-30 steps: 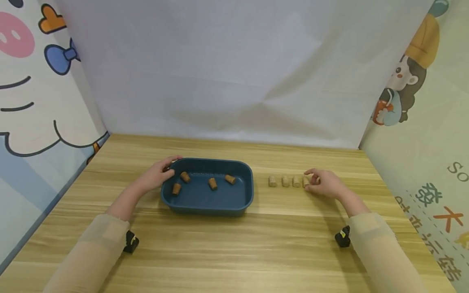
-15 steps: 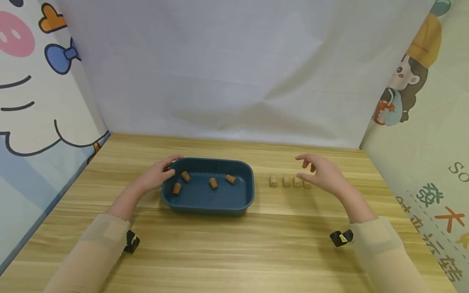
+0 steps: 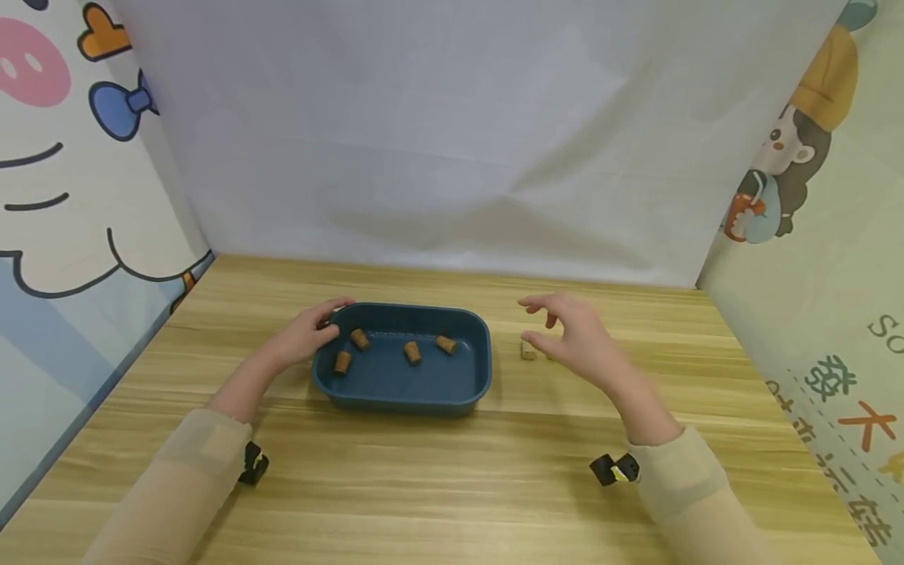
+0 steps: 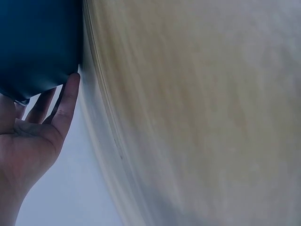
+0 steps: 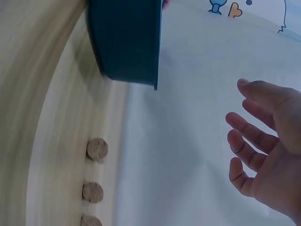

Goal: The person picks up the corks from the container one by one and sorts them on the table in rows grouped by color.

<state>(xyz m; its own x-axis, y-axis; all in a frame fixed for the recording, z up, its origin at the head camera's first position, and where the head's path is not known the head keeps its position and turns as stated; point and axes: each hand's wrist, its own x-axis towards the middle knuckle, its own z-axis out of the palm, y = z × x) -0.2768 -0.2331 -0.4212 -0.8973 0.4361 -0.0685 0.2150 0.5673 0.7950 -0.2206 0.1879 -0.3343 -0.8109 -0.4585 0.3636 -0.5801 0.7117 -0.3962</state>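
My left hand point(image 3: 304, 337) holds the left end of a dark blue rectangular tub point(image 3: 402, 406), its thumb over the rim and its fingers along the outside. In the left wrist view, outstretched fingers point(image 4: 68, 103) touch the tub wall. Several brown tapered corks, among them one cork point(image 3: 412, 353) near the middle, lie inside the tub. Right of the tub, my right hand point(image 3: 575, 337) hovers with thumb and fingers spread and nothing between them. Below it a row of pale corks stands on the table; one cork point(image 5: 97, 149) is nearest the tub, and the hand hides others in the head view.
The wood-grain table point(image 3: 438, 486) extends to a white sheet point(image 3: 452, 141) at the back. Printed cartoon panels flank both sides. A small black device point(image 3: 614, 468) sits at my right wrist, and a similar device point(image 3: 253, 463) at my left.
My right hand has let go of the rightmost cork in the row, risen, and moved left over the row toward the tub. The left hand stays at the tub's left end.
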